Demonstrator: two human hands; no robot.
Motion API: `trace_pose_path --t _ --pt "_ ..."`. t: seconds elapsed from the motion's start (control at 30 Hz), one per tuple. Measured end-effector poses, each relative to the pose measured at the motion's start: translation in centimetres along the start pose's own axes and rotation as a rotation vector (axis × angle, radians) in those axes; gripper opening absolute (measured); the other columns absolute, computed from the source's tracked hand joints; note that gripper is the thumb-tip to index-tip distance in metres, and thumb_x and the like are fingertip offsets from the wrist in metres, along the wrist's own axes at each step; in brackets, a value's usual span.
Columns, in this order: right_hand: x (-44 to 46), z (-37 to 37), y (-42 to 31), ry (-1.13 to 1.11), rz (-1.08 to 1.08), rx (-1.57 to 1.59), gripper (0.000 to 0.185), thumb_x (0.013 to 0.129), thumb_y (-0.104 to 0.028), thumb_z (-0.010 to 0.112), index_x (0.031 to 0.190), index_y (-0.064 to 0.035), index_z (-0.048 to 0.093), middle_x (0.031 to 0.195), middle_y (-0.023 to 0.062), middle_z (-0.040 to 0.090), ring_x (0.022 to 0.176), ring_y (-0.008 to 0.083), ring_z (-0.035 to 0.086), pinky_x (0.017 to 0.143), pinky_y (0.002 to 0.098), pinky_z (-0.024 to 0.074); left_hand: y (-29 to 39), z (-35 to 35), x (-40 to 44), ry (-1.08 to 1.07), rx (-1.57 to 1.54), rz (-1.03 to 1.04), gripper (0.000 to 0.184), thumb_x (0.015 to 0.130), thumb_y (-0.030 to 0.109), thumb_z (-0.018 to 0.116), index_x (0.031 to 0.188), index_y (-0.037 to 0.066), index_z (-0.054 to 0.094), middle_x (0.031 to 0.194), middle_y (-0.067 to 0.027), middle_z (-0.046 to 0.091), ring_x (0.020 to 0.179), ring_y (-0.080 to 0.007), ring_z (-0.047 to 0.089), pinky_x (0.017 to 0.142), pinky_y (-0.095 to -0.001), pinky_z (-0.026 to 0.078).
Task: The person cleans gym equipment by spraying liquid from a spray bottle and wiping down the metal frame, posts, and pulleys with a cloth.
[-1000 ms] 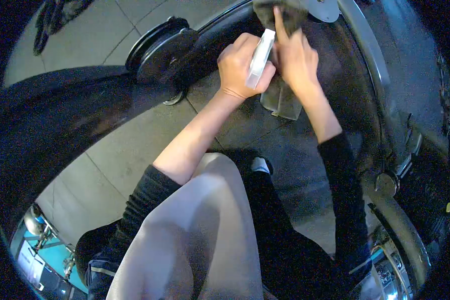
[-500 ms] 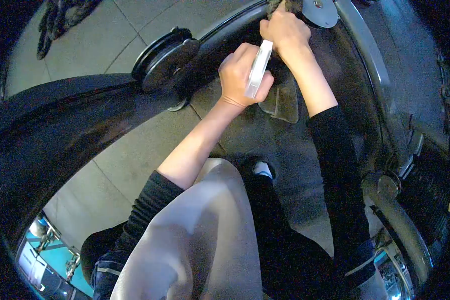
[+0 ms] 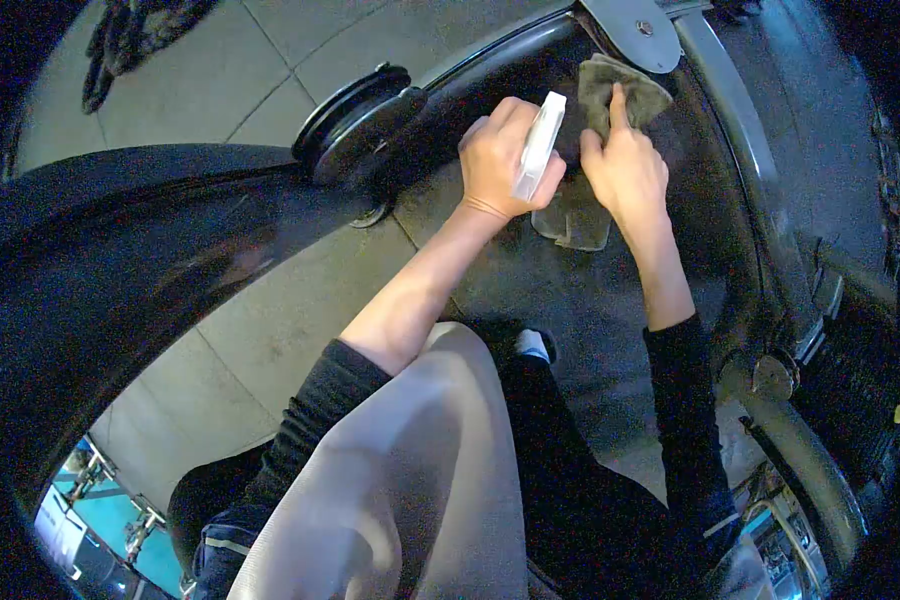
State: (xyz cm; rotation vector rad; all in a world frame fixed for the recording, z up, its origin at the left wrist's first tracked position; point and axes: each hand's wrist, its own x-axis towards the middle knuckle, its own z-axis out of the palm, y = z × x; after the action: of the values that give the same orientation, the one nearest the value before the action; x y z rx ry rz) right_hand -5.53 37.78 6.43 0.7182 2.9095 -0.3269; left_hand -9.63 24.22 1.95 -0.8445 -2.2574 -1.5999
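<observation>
My left hand [image 3: 500, 160] is wrapped round a spray bottle, its white trigger head [image 3: 542, 145] pointing up and away from me. Below that fist shows the bottle's see-through body [image 3: 575, 222]. To the right, my right hand [image 3: 630, 175] has its index finger stretched onto a grey-brown cloth [image 3: 620, 88], the other fingers curled. The cloth lies bunched against the dark curved frame [image 3: 500, 85], just under a grey rounded plate [image 3: 635, 30]. How firmly the fingers pinch the cloth is partly hidden.
Black round discs [image 3: 360, 125] sit on the frame at the left. A long black curved part [image 3: 120, 220] sweeps across the left side, and a grey bar [image 3: 740, 130] runs down the right. Grey floor tiles [image 3: 300, 290] lie below. A dark fuzzy item [image 3: 135, 40] is at the top left.
My right hand has come down and right, towards me, from the top edge with the cloth, which shows more fully now. My left hand keeps hold of the spray bottle; the view has shifted slightly.
</observation>
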Motion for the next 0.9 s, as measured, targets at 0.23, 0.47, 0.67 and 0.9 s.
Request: trace_pose_path --t 0.23,0.47,0.67,0.9 --pt "5.7 -0.2 -2.5 0.094 -0.15 0.011 0.068 0.079 -0.033 0.049 0.136 -0.0076 0.023 0.09 0.0263 0.06 0.078 0.0407 0.06 0.072 0.0487 0.0472 -0.6 0.4 -0.3 -0.03 0.029 -0.01 0.031 0.055 0.018 0.059 0.084 0.006 0.057 0.074 -0.0109 0.052 0.061 -0.033 0.053 0.055 -0.0382 0.045" --pt "7.8 -0.3 -4.0 -0.118 -0.037 -0.221 0.045 0.079 -0.031 0.047 0.109 0.0014 0.056 0.096 0.0203 0.062 0.09 0.034 0.061 0.076 0.0419 0.0493 -1.0 0.9 -0.8 -0.026 -0.001 0.025 0.029 0.055 0.016 0.057 0.083 0.005 0.057 0.072 -0.0116 0.051 0.059 -0.0334 0.052 0.054 -0.0382 0.044" --pt "5.2 0.3 -4.6 -0.184 0.072 -0.168 0.054 0.072 -0.032 0.058 0.12 -0.0069 0.049 0.097 0.0156 0.063 0.089 0.0303 0.063 0.071 0.0369 0.0514 -1.3 0.4 -0.7 0.001 -0.009 0.06 0.03 0.054 0.015 0.057 0.083 0.006 0.058 0.074 -0.0112 0.052 0.06 -0.0333 0.052 0.054 -0.0378 0.044" --pt "-0.6 1.7 2.0 -0.097 0.012 -0.128 0.071 0.079 -0.032 0.052 0.134 0.0005 0.022 0.084 0.024 0.061 0.073 0.0359 0.063 0.067 0.0445 0.0504 -1.1 0.8 -0.9 -0.015 -0.003 0.02 0.029 0.054 0.016 0.059 0.081 0.006 0.056 0.074 -0.0111 0.052 0.06 -0.0329 0.052 0.055 -0.0373 0.044"
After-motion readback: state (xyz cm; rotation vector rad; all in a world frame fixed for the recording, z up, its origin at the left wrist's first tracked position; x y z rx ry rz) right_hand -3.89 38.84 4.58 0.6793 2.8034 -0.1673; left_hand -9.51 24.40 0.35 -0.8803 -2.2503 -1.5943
